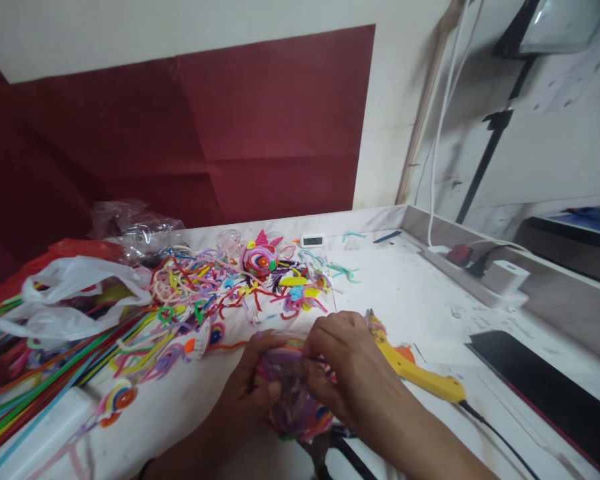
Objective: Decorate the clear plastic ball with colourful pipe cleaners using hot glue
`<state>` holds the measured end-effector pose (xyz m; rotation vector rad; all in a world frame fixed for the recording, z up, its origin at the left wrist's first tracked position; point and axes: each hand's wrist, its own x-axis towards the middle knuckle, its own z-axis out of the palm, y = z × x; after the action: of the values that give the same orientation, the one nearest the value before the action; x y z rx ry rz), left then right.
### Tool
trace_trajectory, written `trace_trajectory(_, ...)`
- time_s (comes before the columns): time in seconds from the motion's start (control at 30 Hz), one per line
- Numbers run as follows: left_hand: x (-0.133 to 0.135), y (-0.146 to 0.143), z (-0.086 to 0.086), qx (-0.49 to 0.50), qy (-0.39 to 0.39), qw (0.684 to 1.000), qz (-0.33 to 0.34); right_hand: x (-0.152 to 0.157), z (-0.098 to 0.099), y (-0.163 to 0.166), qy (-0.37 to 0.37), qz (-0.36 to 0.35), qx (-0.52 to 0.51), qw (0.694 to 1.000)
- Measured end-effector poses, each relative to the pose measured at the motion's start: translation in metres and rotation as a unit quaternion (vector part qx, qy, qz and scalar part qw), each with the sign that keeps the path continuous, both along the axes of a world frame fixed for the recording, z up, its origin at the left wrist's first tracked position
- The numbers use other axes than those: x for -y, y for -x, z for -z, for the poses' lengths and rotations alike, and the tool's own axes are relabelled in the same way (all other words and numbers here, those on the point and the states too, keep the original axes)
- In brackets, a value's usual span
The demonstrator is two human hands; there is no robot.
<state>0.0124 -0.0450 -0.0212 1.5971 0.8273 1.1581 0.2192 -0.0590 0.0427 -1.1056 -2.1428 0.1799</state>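
Note:
My left hand (253,383) grips the left side of a rounded colourful craft piece (295,400), with the thumb over its near face. The piece looks hollow, with a clear or purplish plastic middle and pink, orange and blue fuzzy strips around it. At its upper right edge, the fingers of my right hand (343,357) are pinched on the rim. Right behind the piece, close to my body, lie black scissors (323,453), partly covered. A yellow corded glue gun (420,377) rests to the right of my right hand, its metal tip pointing away.
Bent pipe cleaners (200,273) are heaped at the back left, around a finished-looking striped ball (260,260). Straight pipe cleaners (75,360) and a white plastic bag (85,293) lie left. A small digital display (313,241), a phone (545,393) and a power strip (480,280) are farther off.

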Motion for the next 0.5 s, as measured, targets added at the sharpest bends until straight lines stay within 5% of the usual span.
trace_trajectory(0.5, -0.0003, -0.0015, 0.0058, 0.005, -0.005, 1.000, 0.000, 0.0052, 0.0092, 0.0026, -0.145, 0.015, -0.027, 0.989)
